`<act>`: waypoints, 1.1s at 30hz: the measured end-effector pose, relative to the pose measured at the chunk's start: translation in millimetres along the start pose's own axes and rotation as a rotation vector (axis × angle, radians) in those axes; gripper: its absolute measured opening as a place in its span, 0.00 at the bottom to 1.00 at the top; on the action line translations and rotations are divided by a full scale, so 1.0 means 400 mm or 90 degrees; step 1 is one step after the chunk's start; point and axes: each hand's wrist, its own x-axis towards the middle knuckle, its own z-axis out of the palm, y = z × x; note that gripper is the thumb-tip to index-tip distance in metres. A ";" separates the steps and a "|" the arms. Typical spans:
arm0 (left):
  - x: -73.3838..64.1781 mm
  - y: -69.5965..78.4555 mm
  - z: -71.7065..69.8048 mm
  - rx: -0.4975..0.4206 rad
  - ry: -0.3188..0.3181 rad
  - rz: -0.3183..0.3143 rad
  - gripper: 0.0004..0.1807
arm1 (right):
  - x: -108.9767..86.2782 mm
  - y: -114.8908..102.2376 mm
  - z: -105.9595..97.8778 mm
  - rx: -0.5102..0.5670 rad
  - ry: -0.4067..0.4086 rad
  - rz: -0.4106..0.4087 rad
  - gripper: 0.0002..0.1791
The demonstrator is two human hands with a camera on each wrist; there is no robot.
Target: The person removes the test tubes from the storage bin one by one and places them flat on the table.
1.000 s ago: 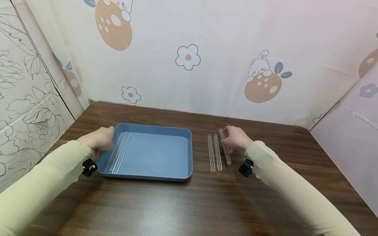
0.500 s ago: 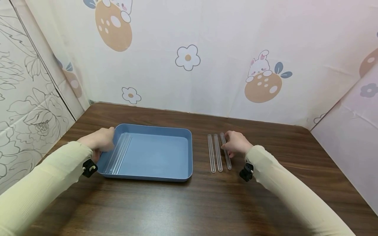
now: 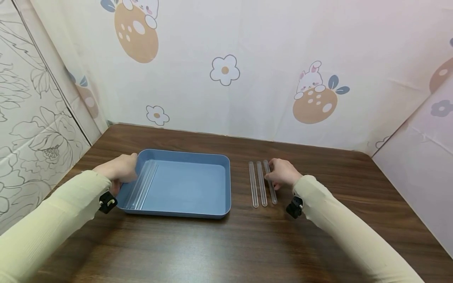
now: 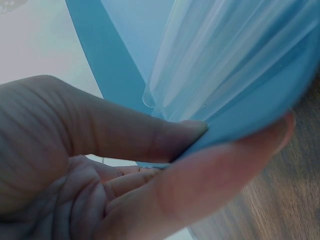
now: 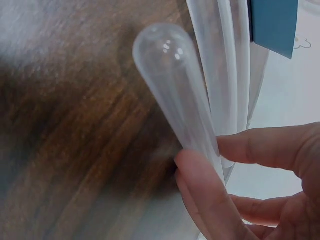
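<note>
My left hand [image 3: 120, 169] grips the left rim of a blue rectangular tray [image 3: 191, 188]. In the left wrist view the thumb lies inside the tray wall and a finger runs along its outer side. Several clear test tubes [image 3: 143, 184] lie side by side at the tray's left end. To the right of the tray, my right hand [image 3: 283, 172] pinches a clear test tube [image 5: 167, 75] between thumb and fingers, its rounded end toward me. Two more test tubes [image 3: 257, 184] lie parallel just left of it on the table.
The dark wood-grain table [image 3: 170, 251] carries the tray left of centre. A patterned curtain [image 3: 262, 94] hangs along its back edge, with further patterned sheets at both sides. Black wrist cameras [image 3: 295, 207] sit at the cuffs of the pale sleeves.
The right hand has brought its test tube toward me and slightly left, nearly in line with the other two. The left hand and tray stay put.
</note>
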 end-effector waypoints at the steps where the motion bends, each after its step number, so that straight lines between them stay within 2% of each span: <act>1: -0.001 0.001 0.001 -0.007 -0.006 -0.005 0.40 | -0.001 0.000 0.000 0.000 0.000 0.001 0.31; 8: -0.008 0.009 0.004 -0.046 -0.021 -0.033 0.42 | -0.009 -0.002 -0.001 -0.002 0.004 0.006 0.30; 15: -0.007 0.008 0.003 -0.033 -0.016 -0.021 0.42 | -0.009 -0.003 -0.001 0.002 0.007 0.006 0.31; 20: -0.007 0.009 0.004 -0.037 -0.018 -0.028 0.42 | -0.008 -0.014 -0.005 -0.020 0.008 0.002 0.31; 28: -0.005 0.009 0.004 -0.032 -0.027 -0.034 0.42 | -0.010 -0.069 -0.027 -0.109 0.060 -0.035 0.33; 33: -0.001 0.006 0.001 0.006 -0.012 -0.017 0.41 | -0.006 -0.122 -0.038 -0.130 0.063 -0.061 0.31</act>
